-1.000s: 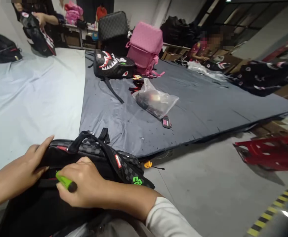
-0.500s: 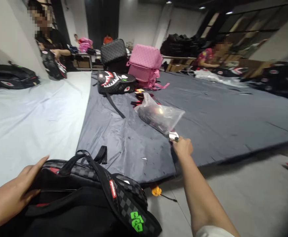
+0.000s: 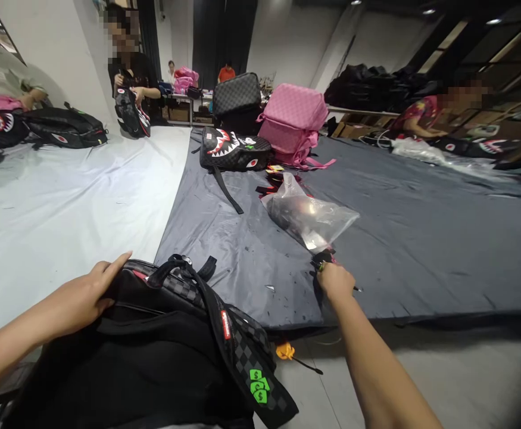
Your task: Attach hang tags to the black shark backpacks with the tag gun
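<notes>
A black backpack [image 3: 166, 357] with a grey checked side stands close in front of me. Its strap carries a red label and green dollar-sign patches. My left hand [image 3: 91, 291] grips the bag's upper left edge, thumb on the near side and index finger stretched along the rim. Reaching forward, my right hand [image 3: 338, 281] is closed low over the dark grey cloth, beside small black and red pieces [image 3: 323, 258]. A thin dark tip sticks out on its right side; what the fingers hold is mostly hidden. Just beyond lies a clear plastic bag [image 3: 316, 217] with dark contents.
A shark-mouth backpack [image 3: 233, 150] lies farther back beside a pink backpack [image 3: 292, 122] and a grey checked one [image 3: 237, 95]. White cloth [image 3: 86, 202] covers the table's left side. Co-workers handle bags around the far edges. An orange item [image 3: 285, 350] shows below the table edge.
The view has swung left, so the scene sits farther right. A white piece at my right fingertips no longer shows; black and red pieces appear there. My left hand stays on the backpack.
</notes>
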`<action>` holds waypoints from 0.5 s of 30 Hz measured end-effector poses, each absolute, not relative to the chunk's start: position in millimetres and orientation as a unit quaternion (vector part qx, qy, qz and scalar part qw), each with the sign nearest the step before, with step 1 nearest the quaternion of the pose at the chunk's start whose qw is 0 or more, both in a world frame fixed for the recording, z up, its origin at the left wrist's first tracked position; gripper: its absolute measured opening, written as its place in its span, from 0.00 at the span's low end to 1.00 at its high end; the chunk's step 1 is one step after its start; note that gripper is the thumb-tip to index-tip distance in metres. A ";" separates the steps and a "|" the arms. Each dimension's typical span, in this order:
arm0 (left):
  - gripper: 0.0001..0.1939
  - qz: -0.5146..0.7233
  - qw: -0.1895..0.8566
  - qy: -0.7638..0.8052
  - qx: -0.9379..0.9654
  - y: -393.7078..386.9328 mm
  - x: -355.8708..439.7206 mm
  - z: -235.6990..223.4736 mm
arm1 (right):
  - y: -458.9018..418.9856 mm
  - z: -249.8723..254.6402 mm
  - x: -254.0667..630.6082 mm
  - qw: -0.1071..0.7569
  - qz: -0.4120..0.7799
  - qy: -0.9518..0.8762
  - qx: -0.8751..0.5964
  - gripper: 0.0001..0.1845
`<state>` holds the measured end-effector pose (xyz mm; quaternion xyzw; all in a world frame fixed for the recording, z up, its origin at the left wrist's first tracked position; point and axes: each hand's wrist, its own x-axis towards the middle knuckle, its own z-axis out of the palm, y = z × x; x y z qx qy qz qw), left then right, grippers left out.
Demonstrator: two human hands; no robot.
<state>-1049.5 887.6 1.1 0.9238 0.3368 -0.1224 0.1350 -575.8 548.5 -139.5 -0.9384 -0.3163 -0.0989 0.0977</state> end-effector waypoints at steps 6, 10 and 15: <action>0.46 -0.163 0.166 0.317 0.920 901.3 -1054.1 -4.3 | 602.4 -101.2 -634.3 0.171 -0.196 -0.394 -0.882 0.16; 0.39 -0.043 0.164 0.311 0.935 883.6 -1052.1 6.8 | 660.8 -47.4 -741.2 0.378 -0.225 -0.608 -0.661 0.14; 0.20 0.246 0.357 0.270 0.860 831.7 -1042.1 37.6 | 695.7 4.3 -835.3 0.481 -0.119 -0.700 -0.514 0.11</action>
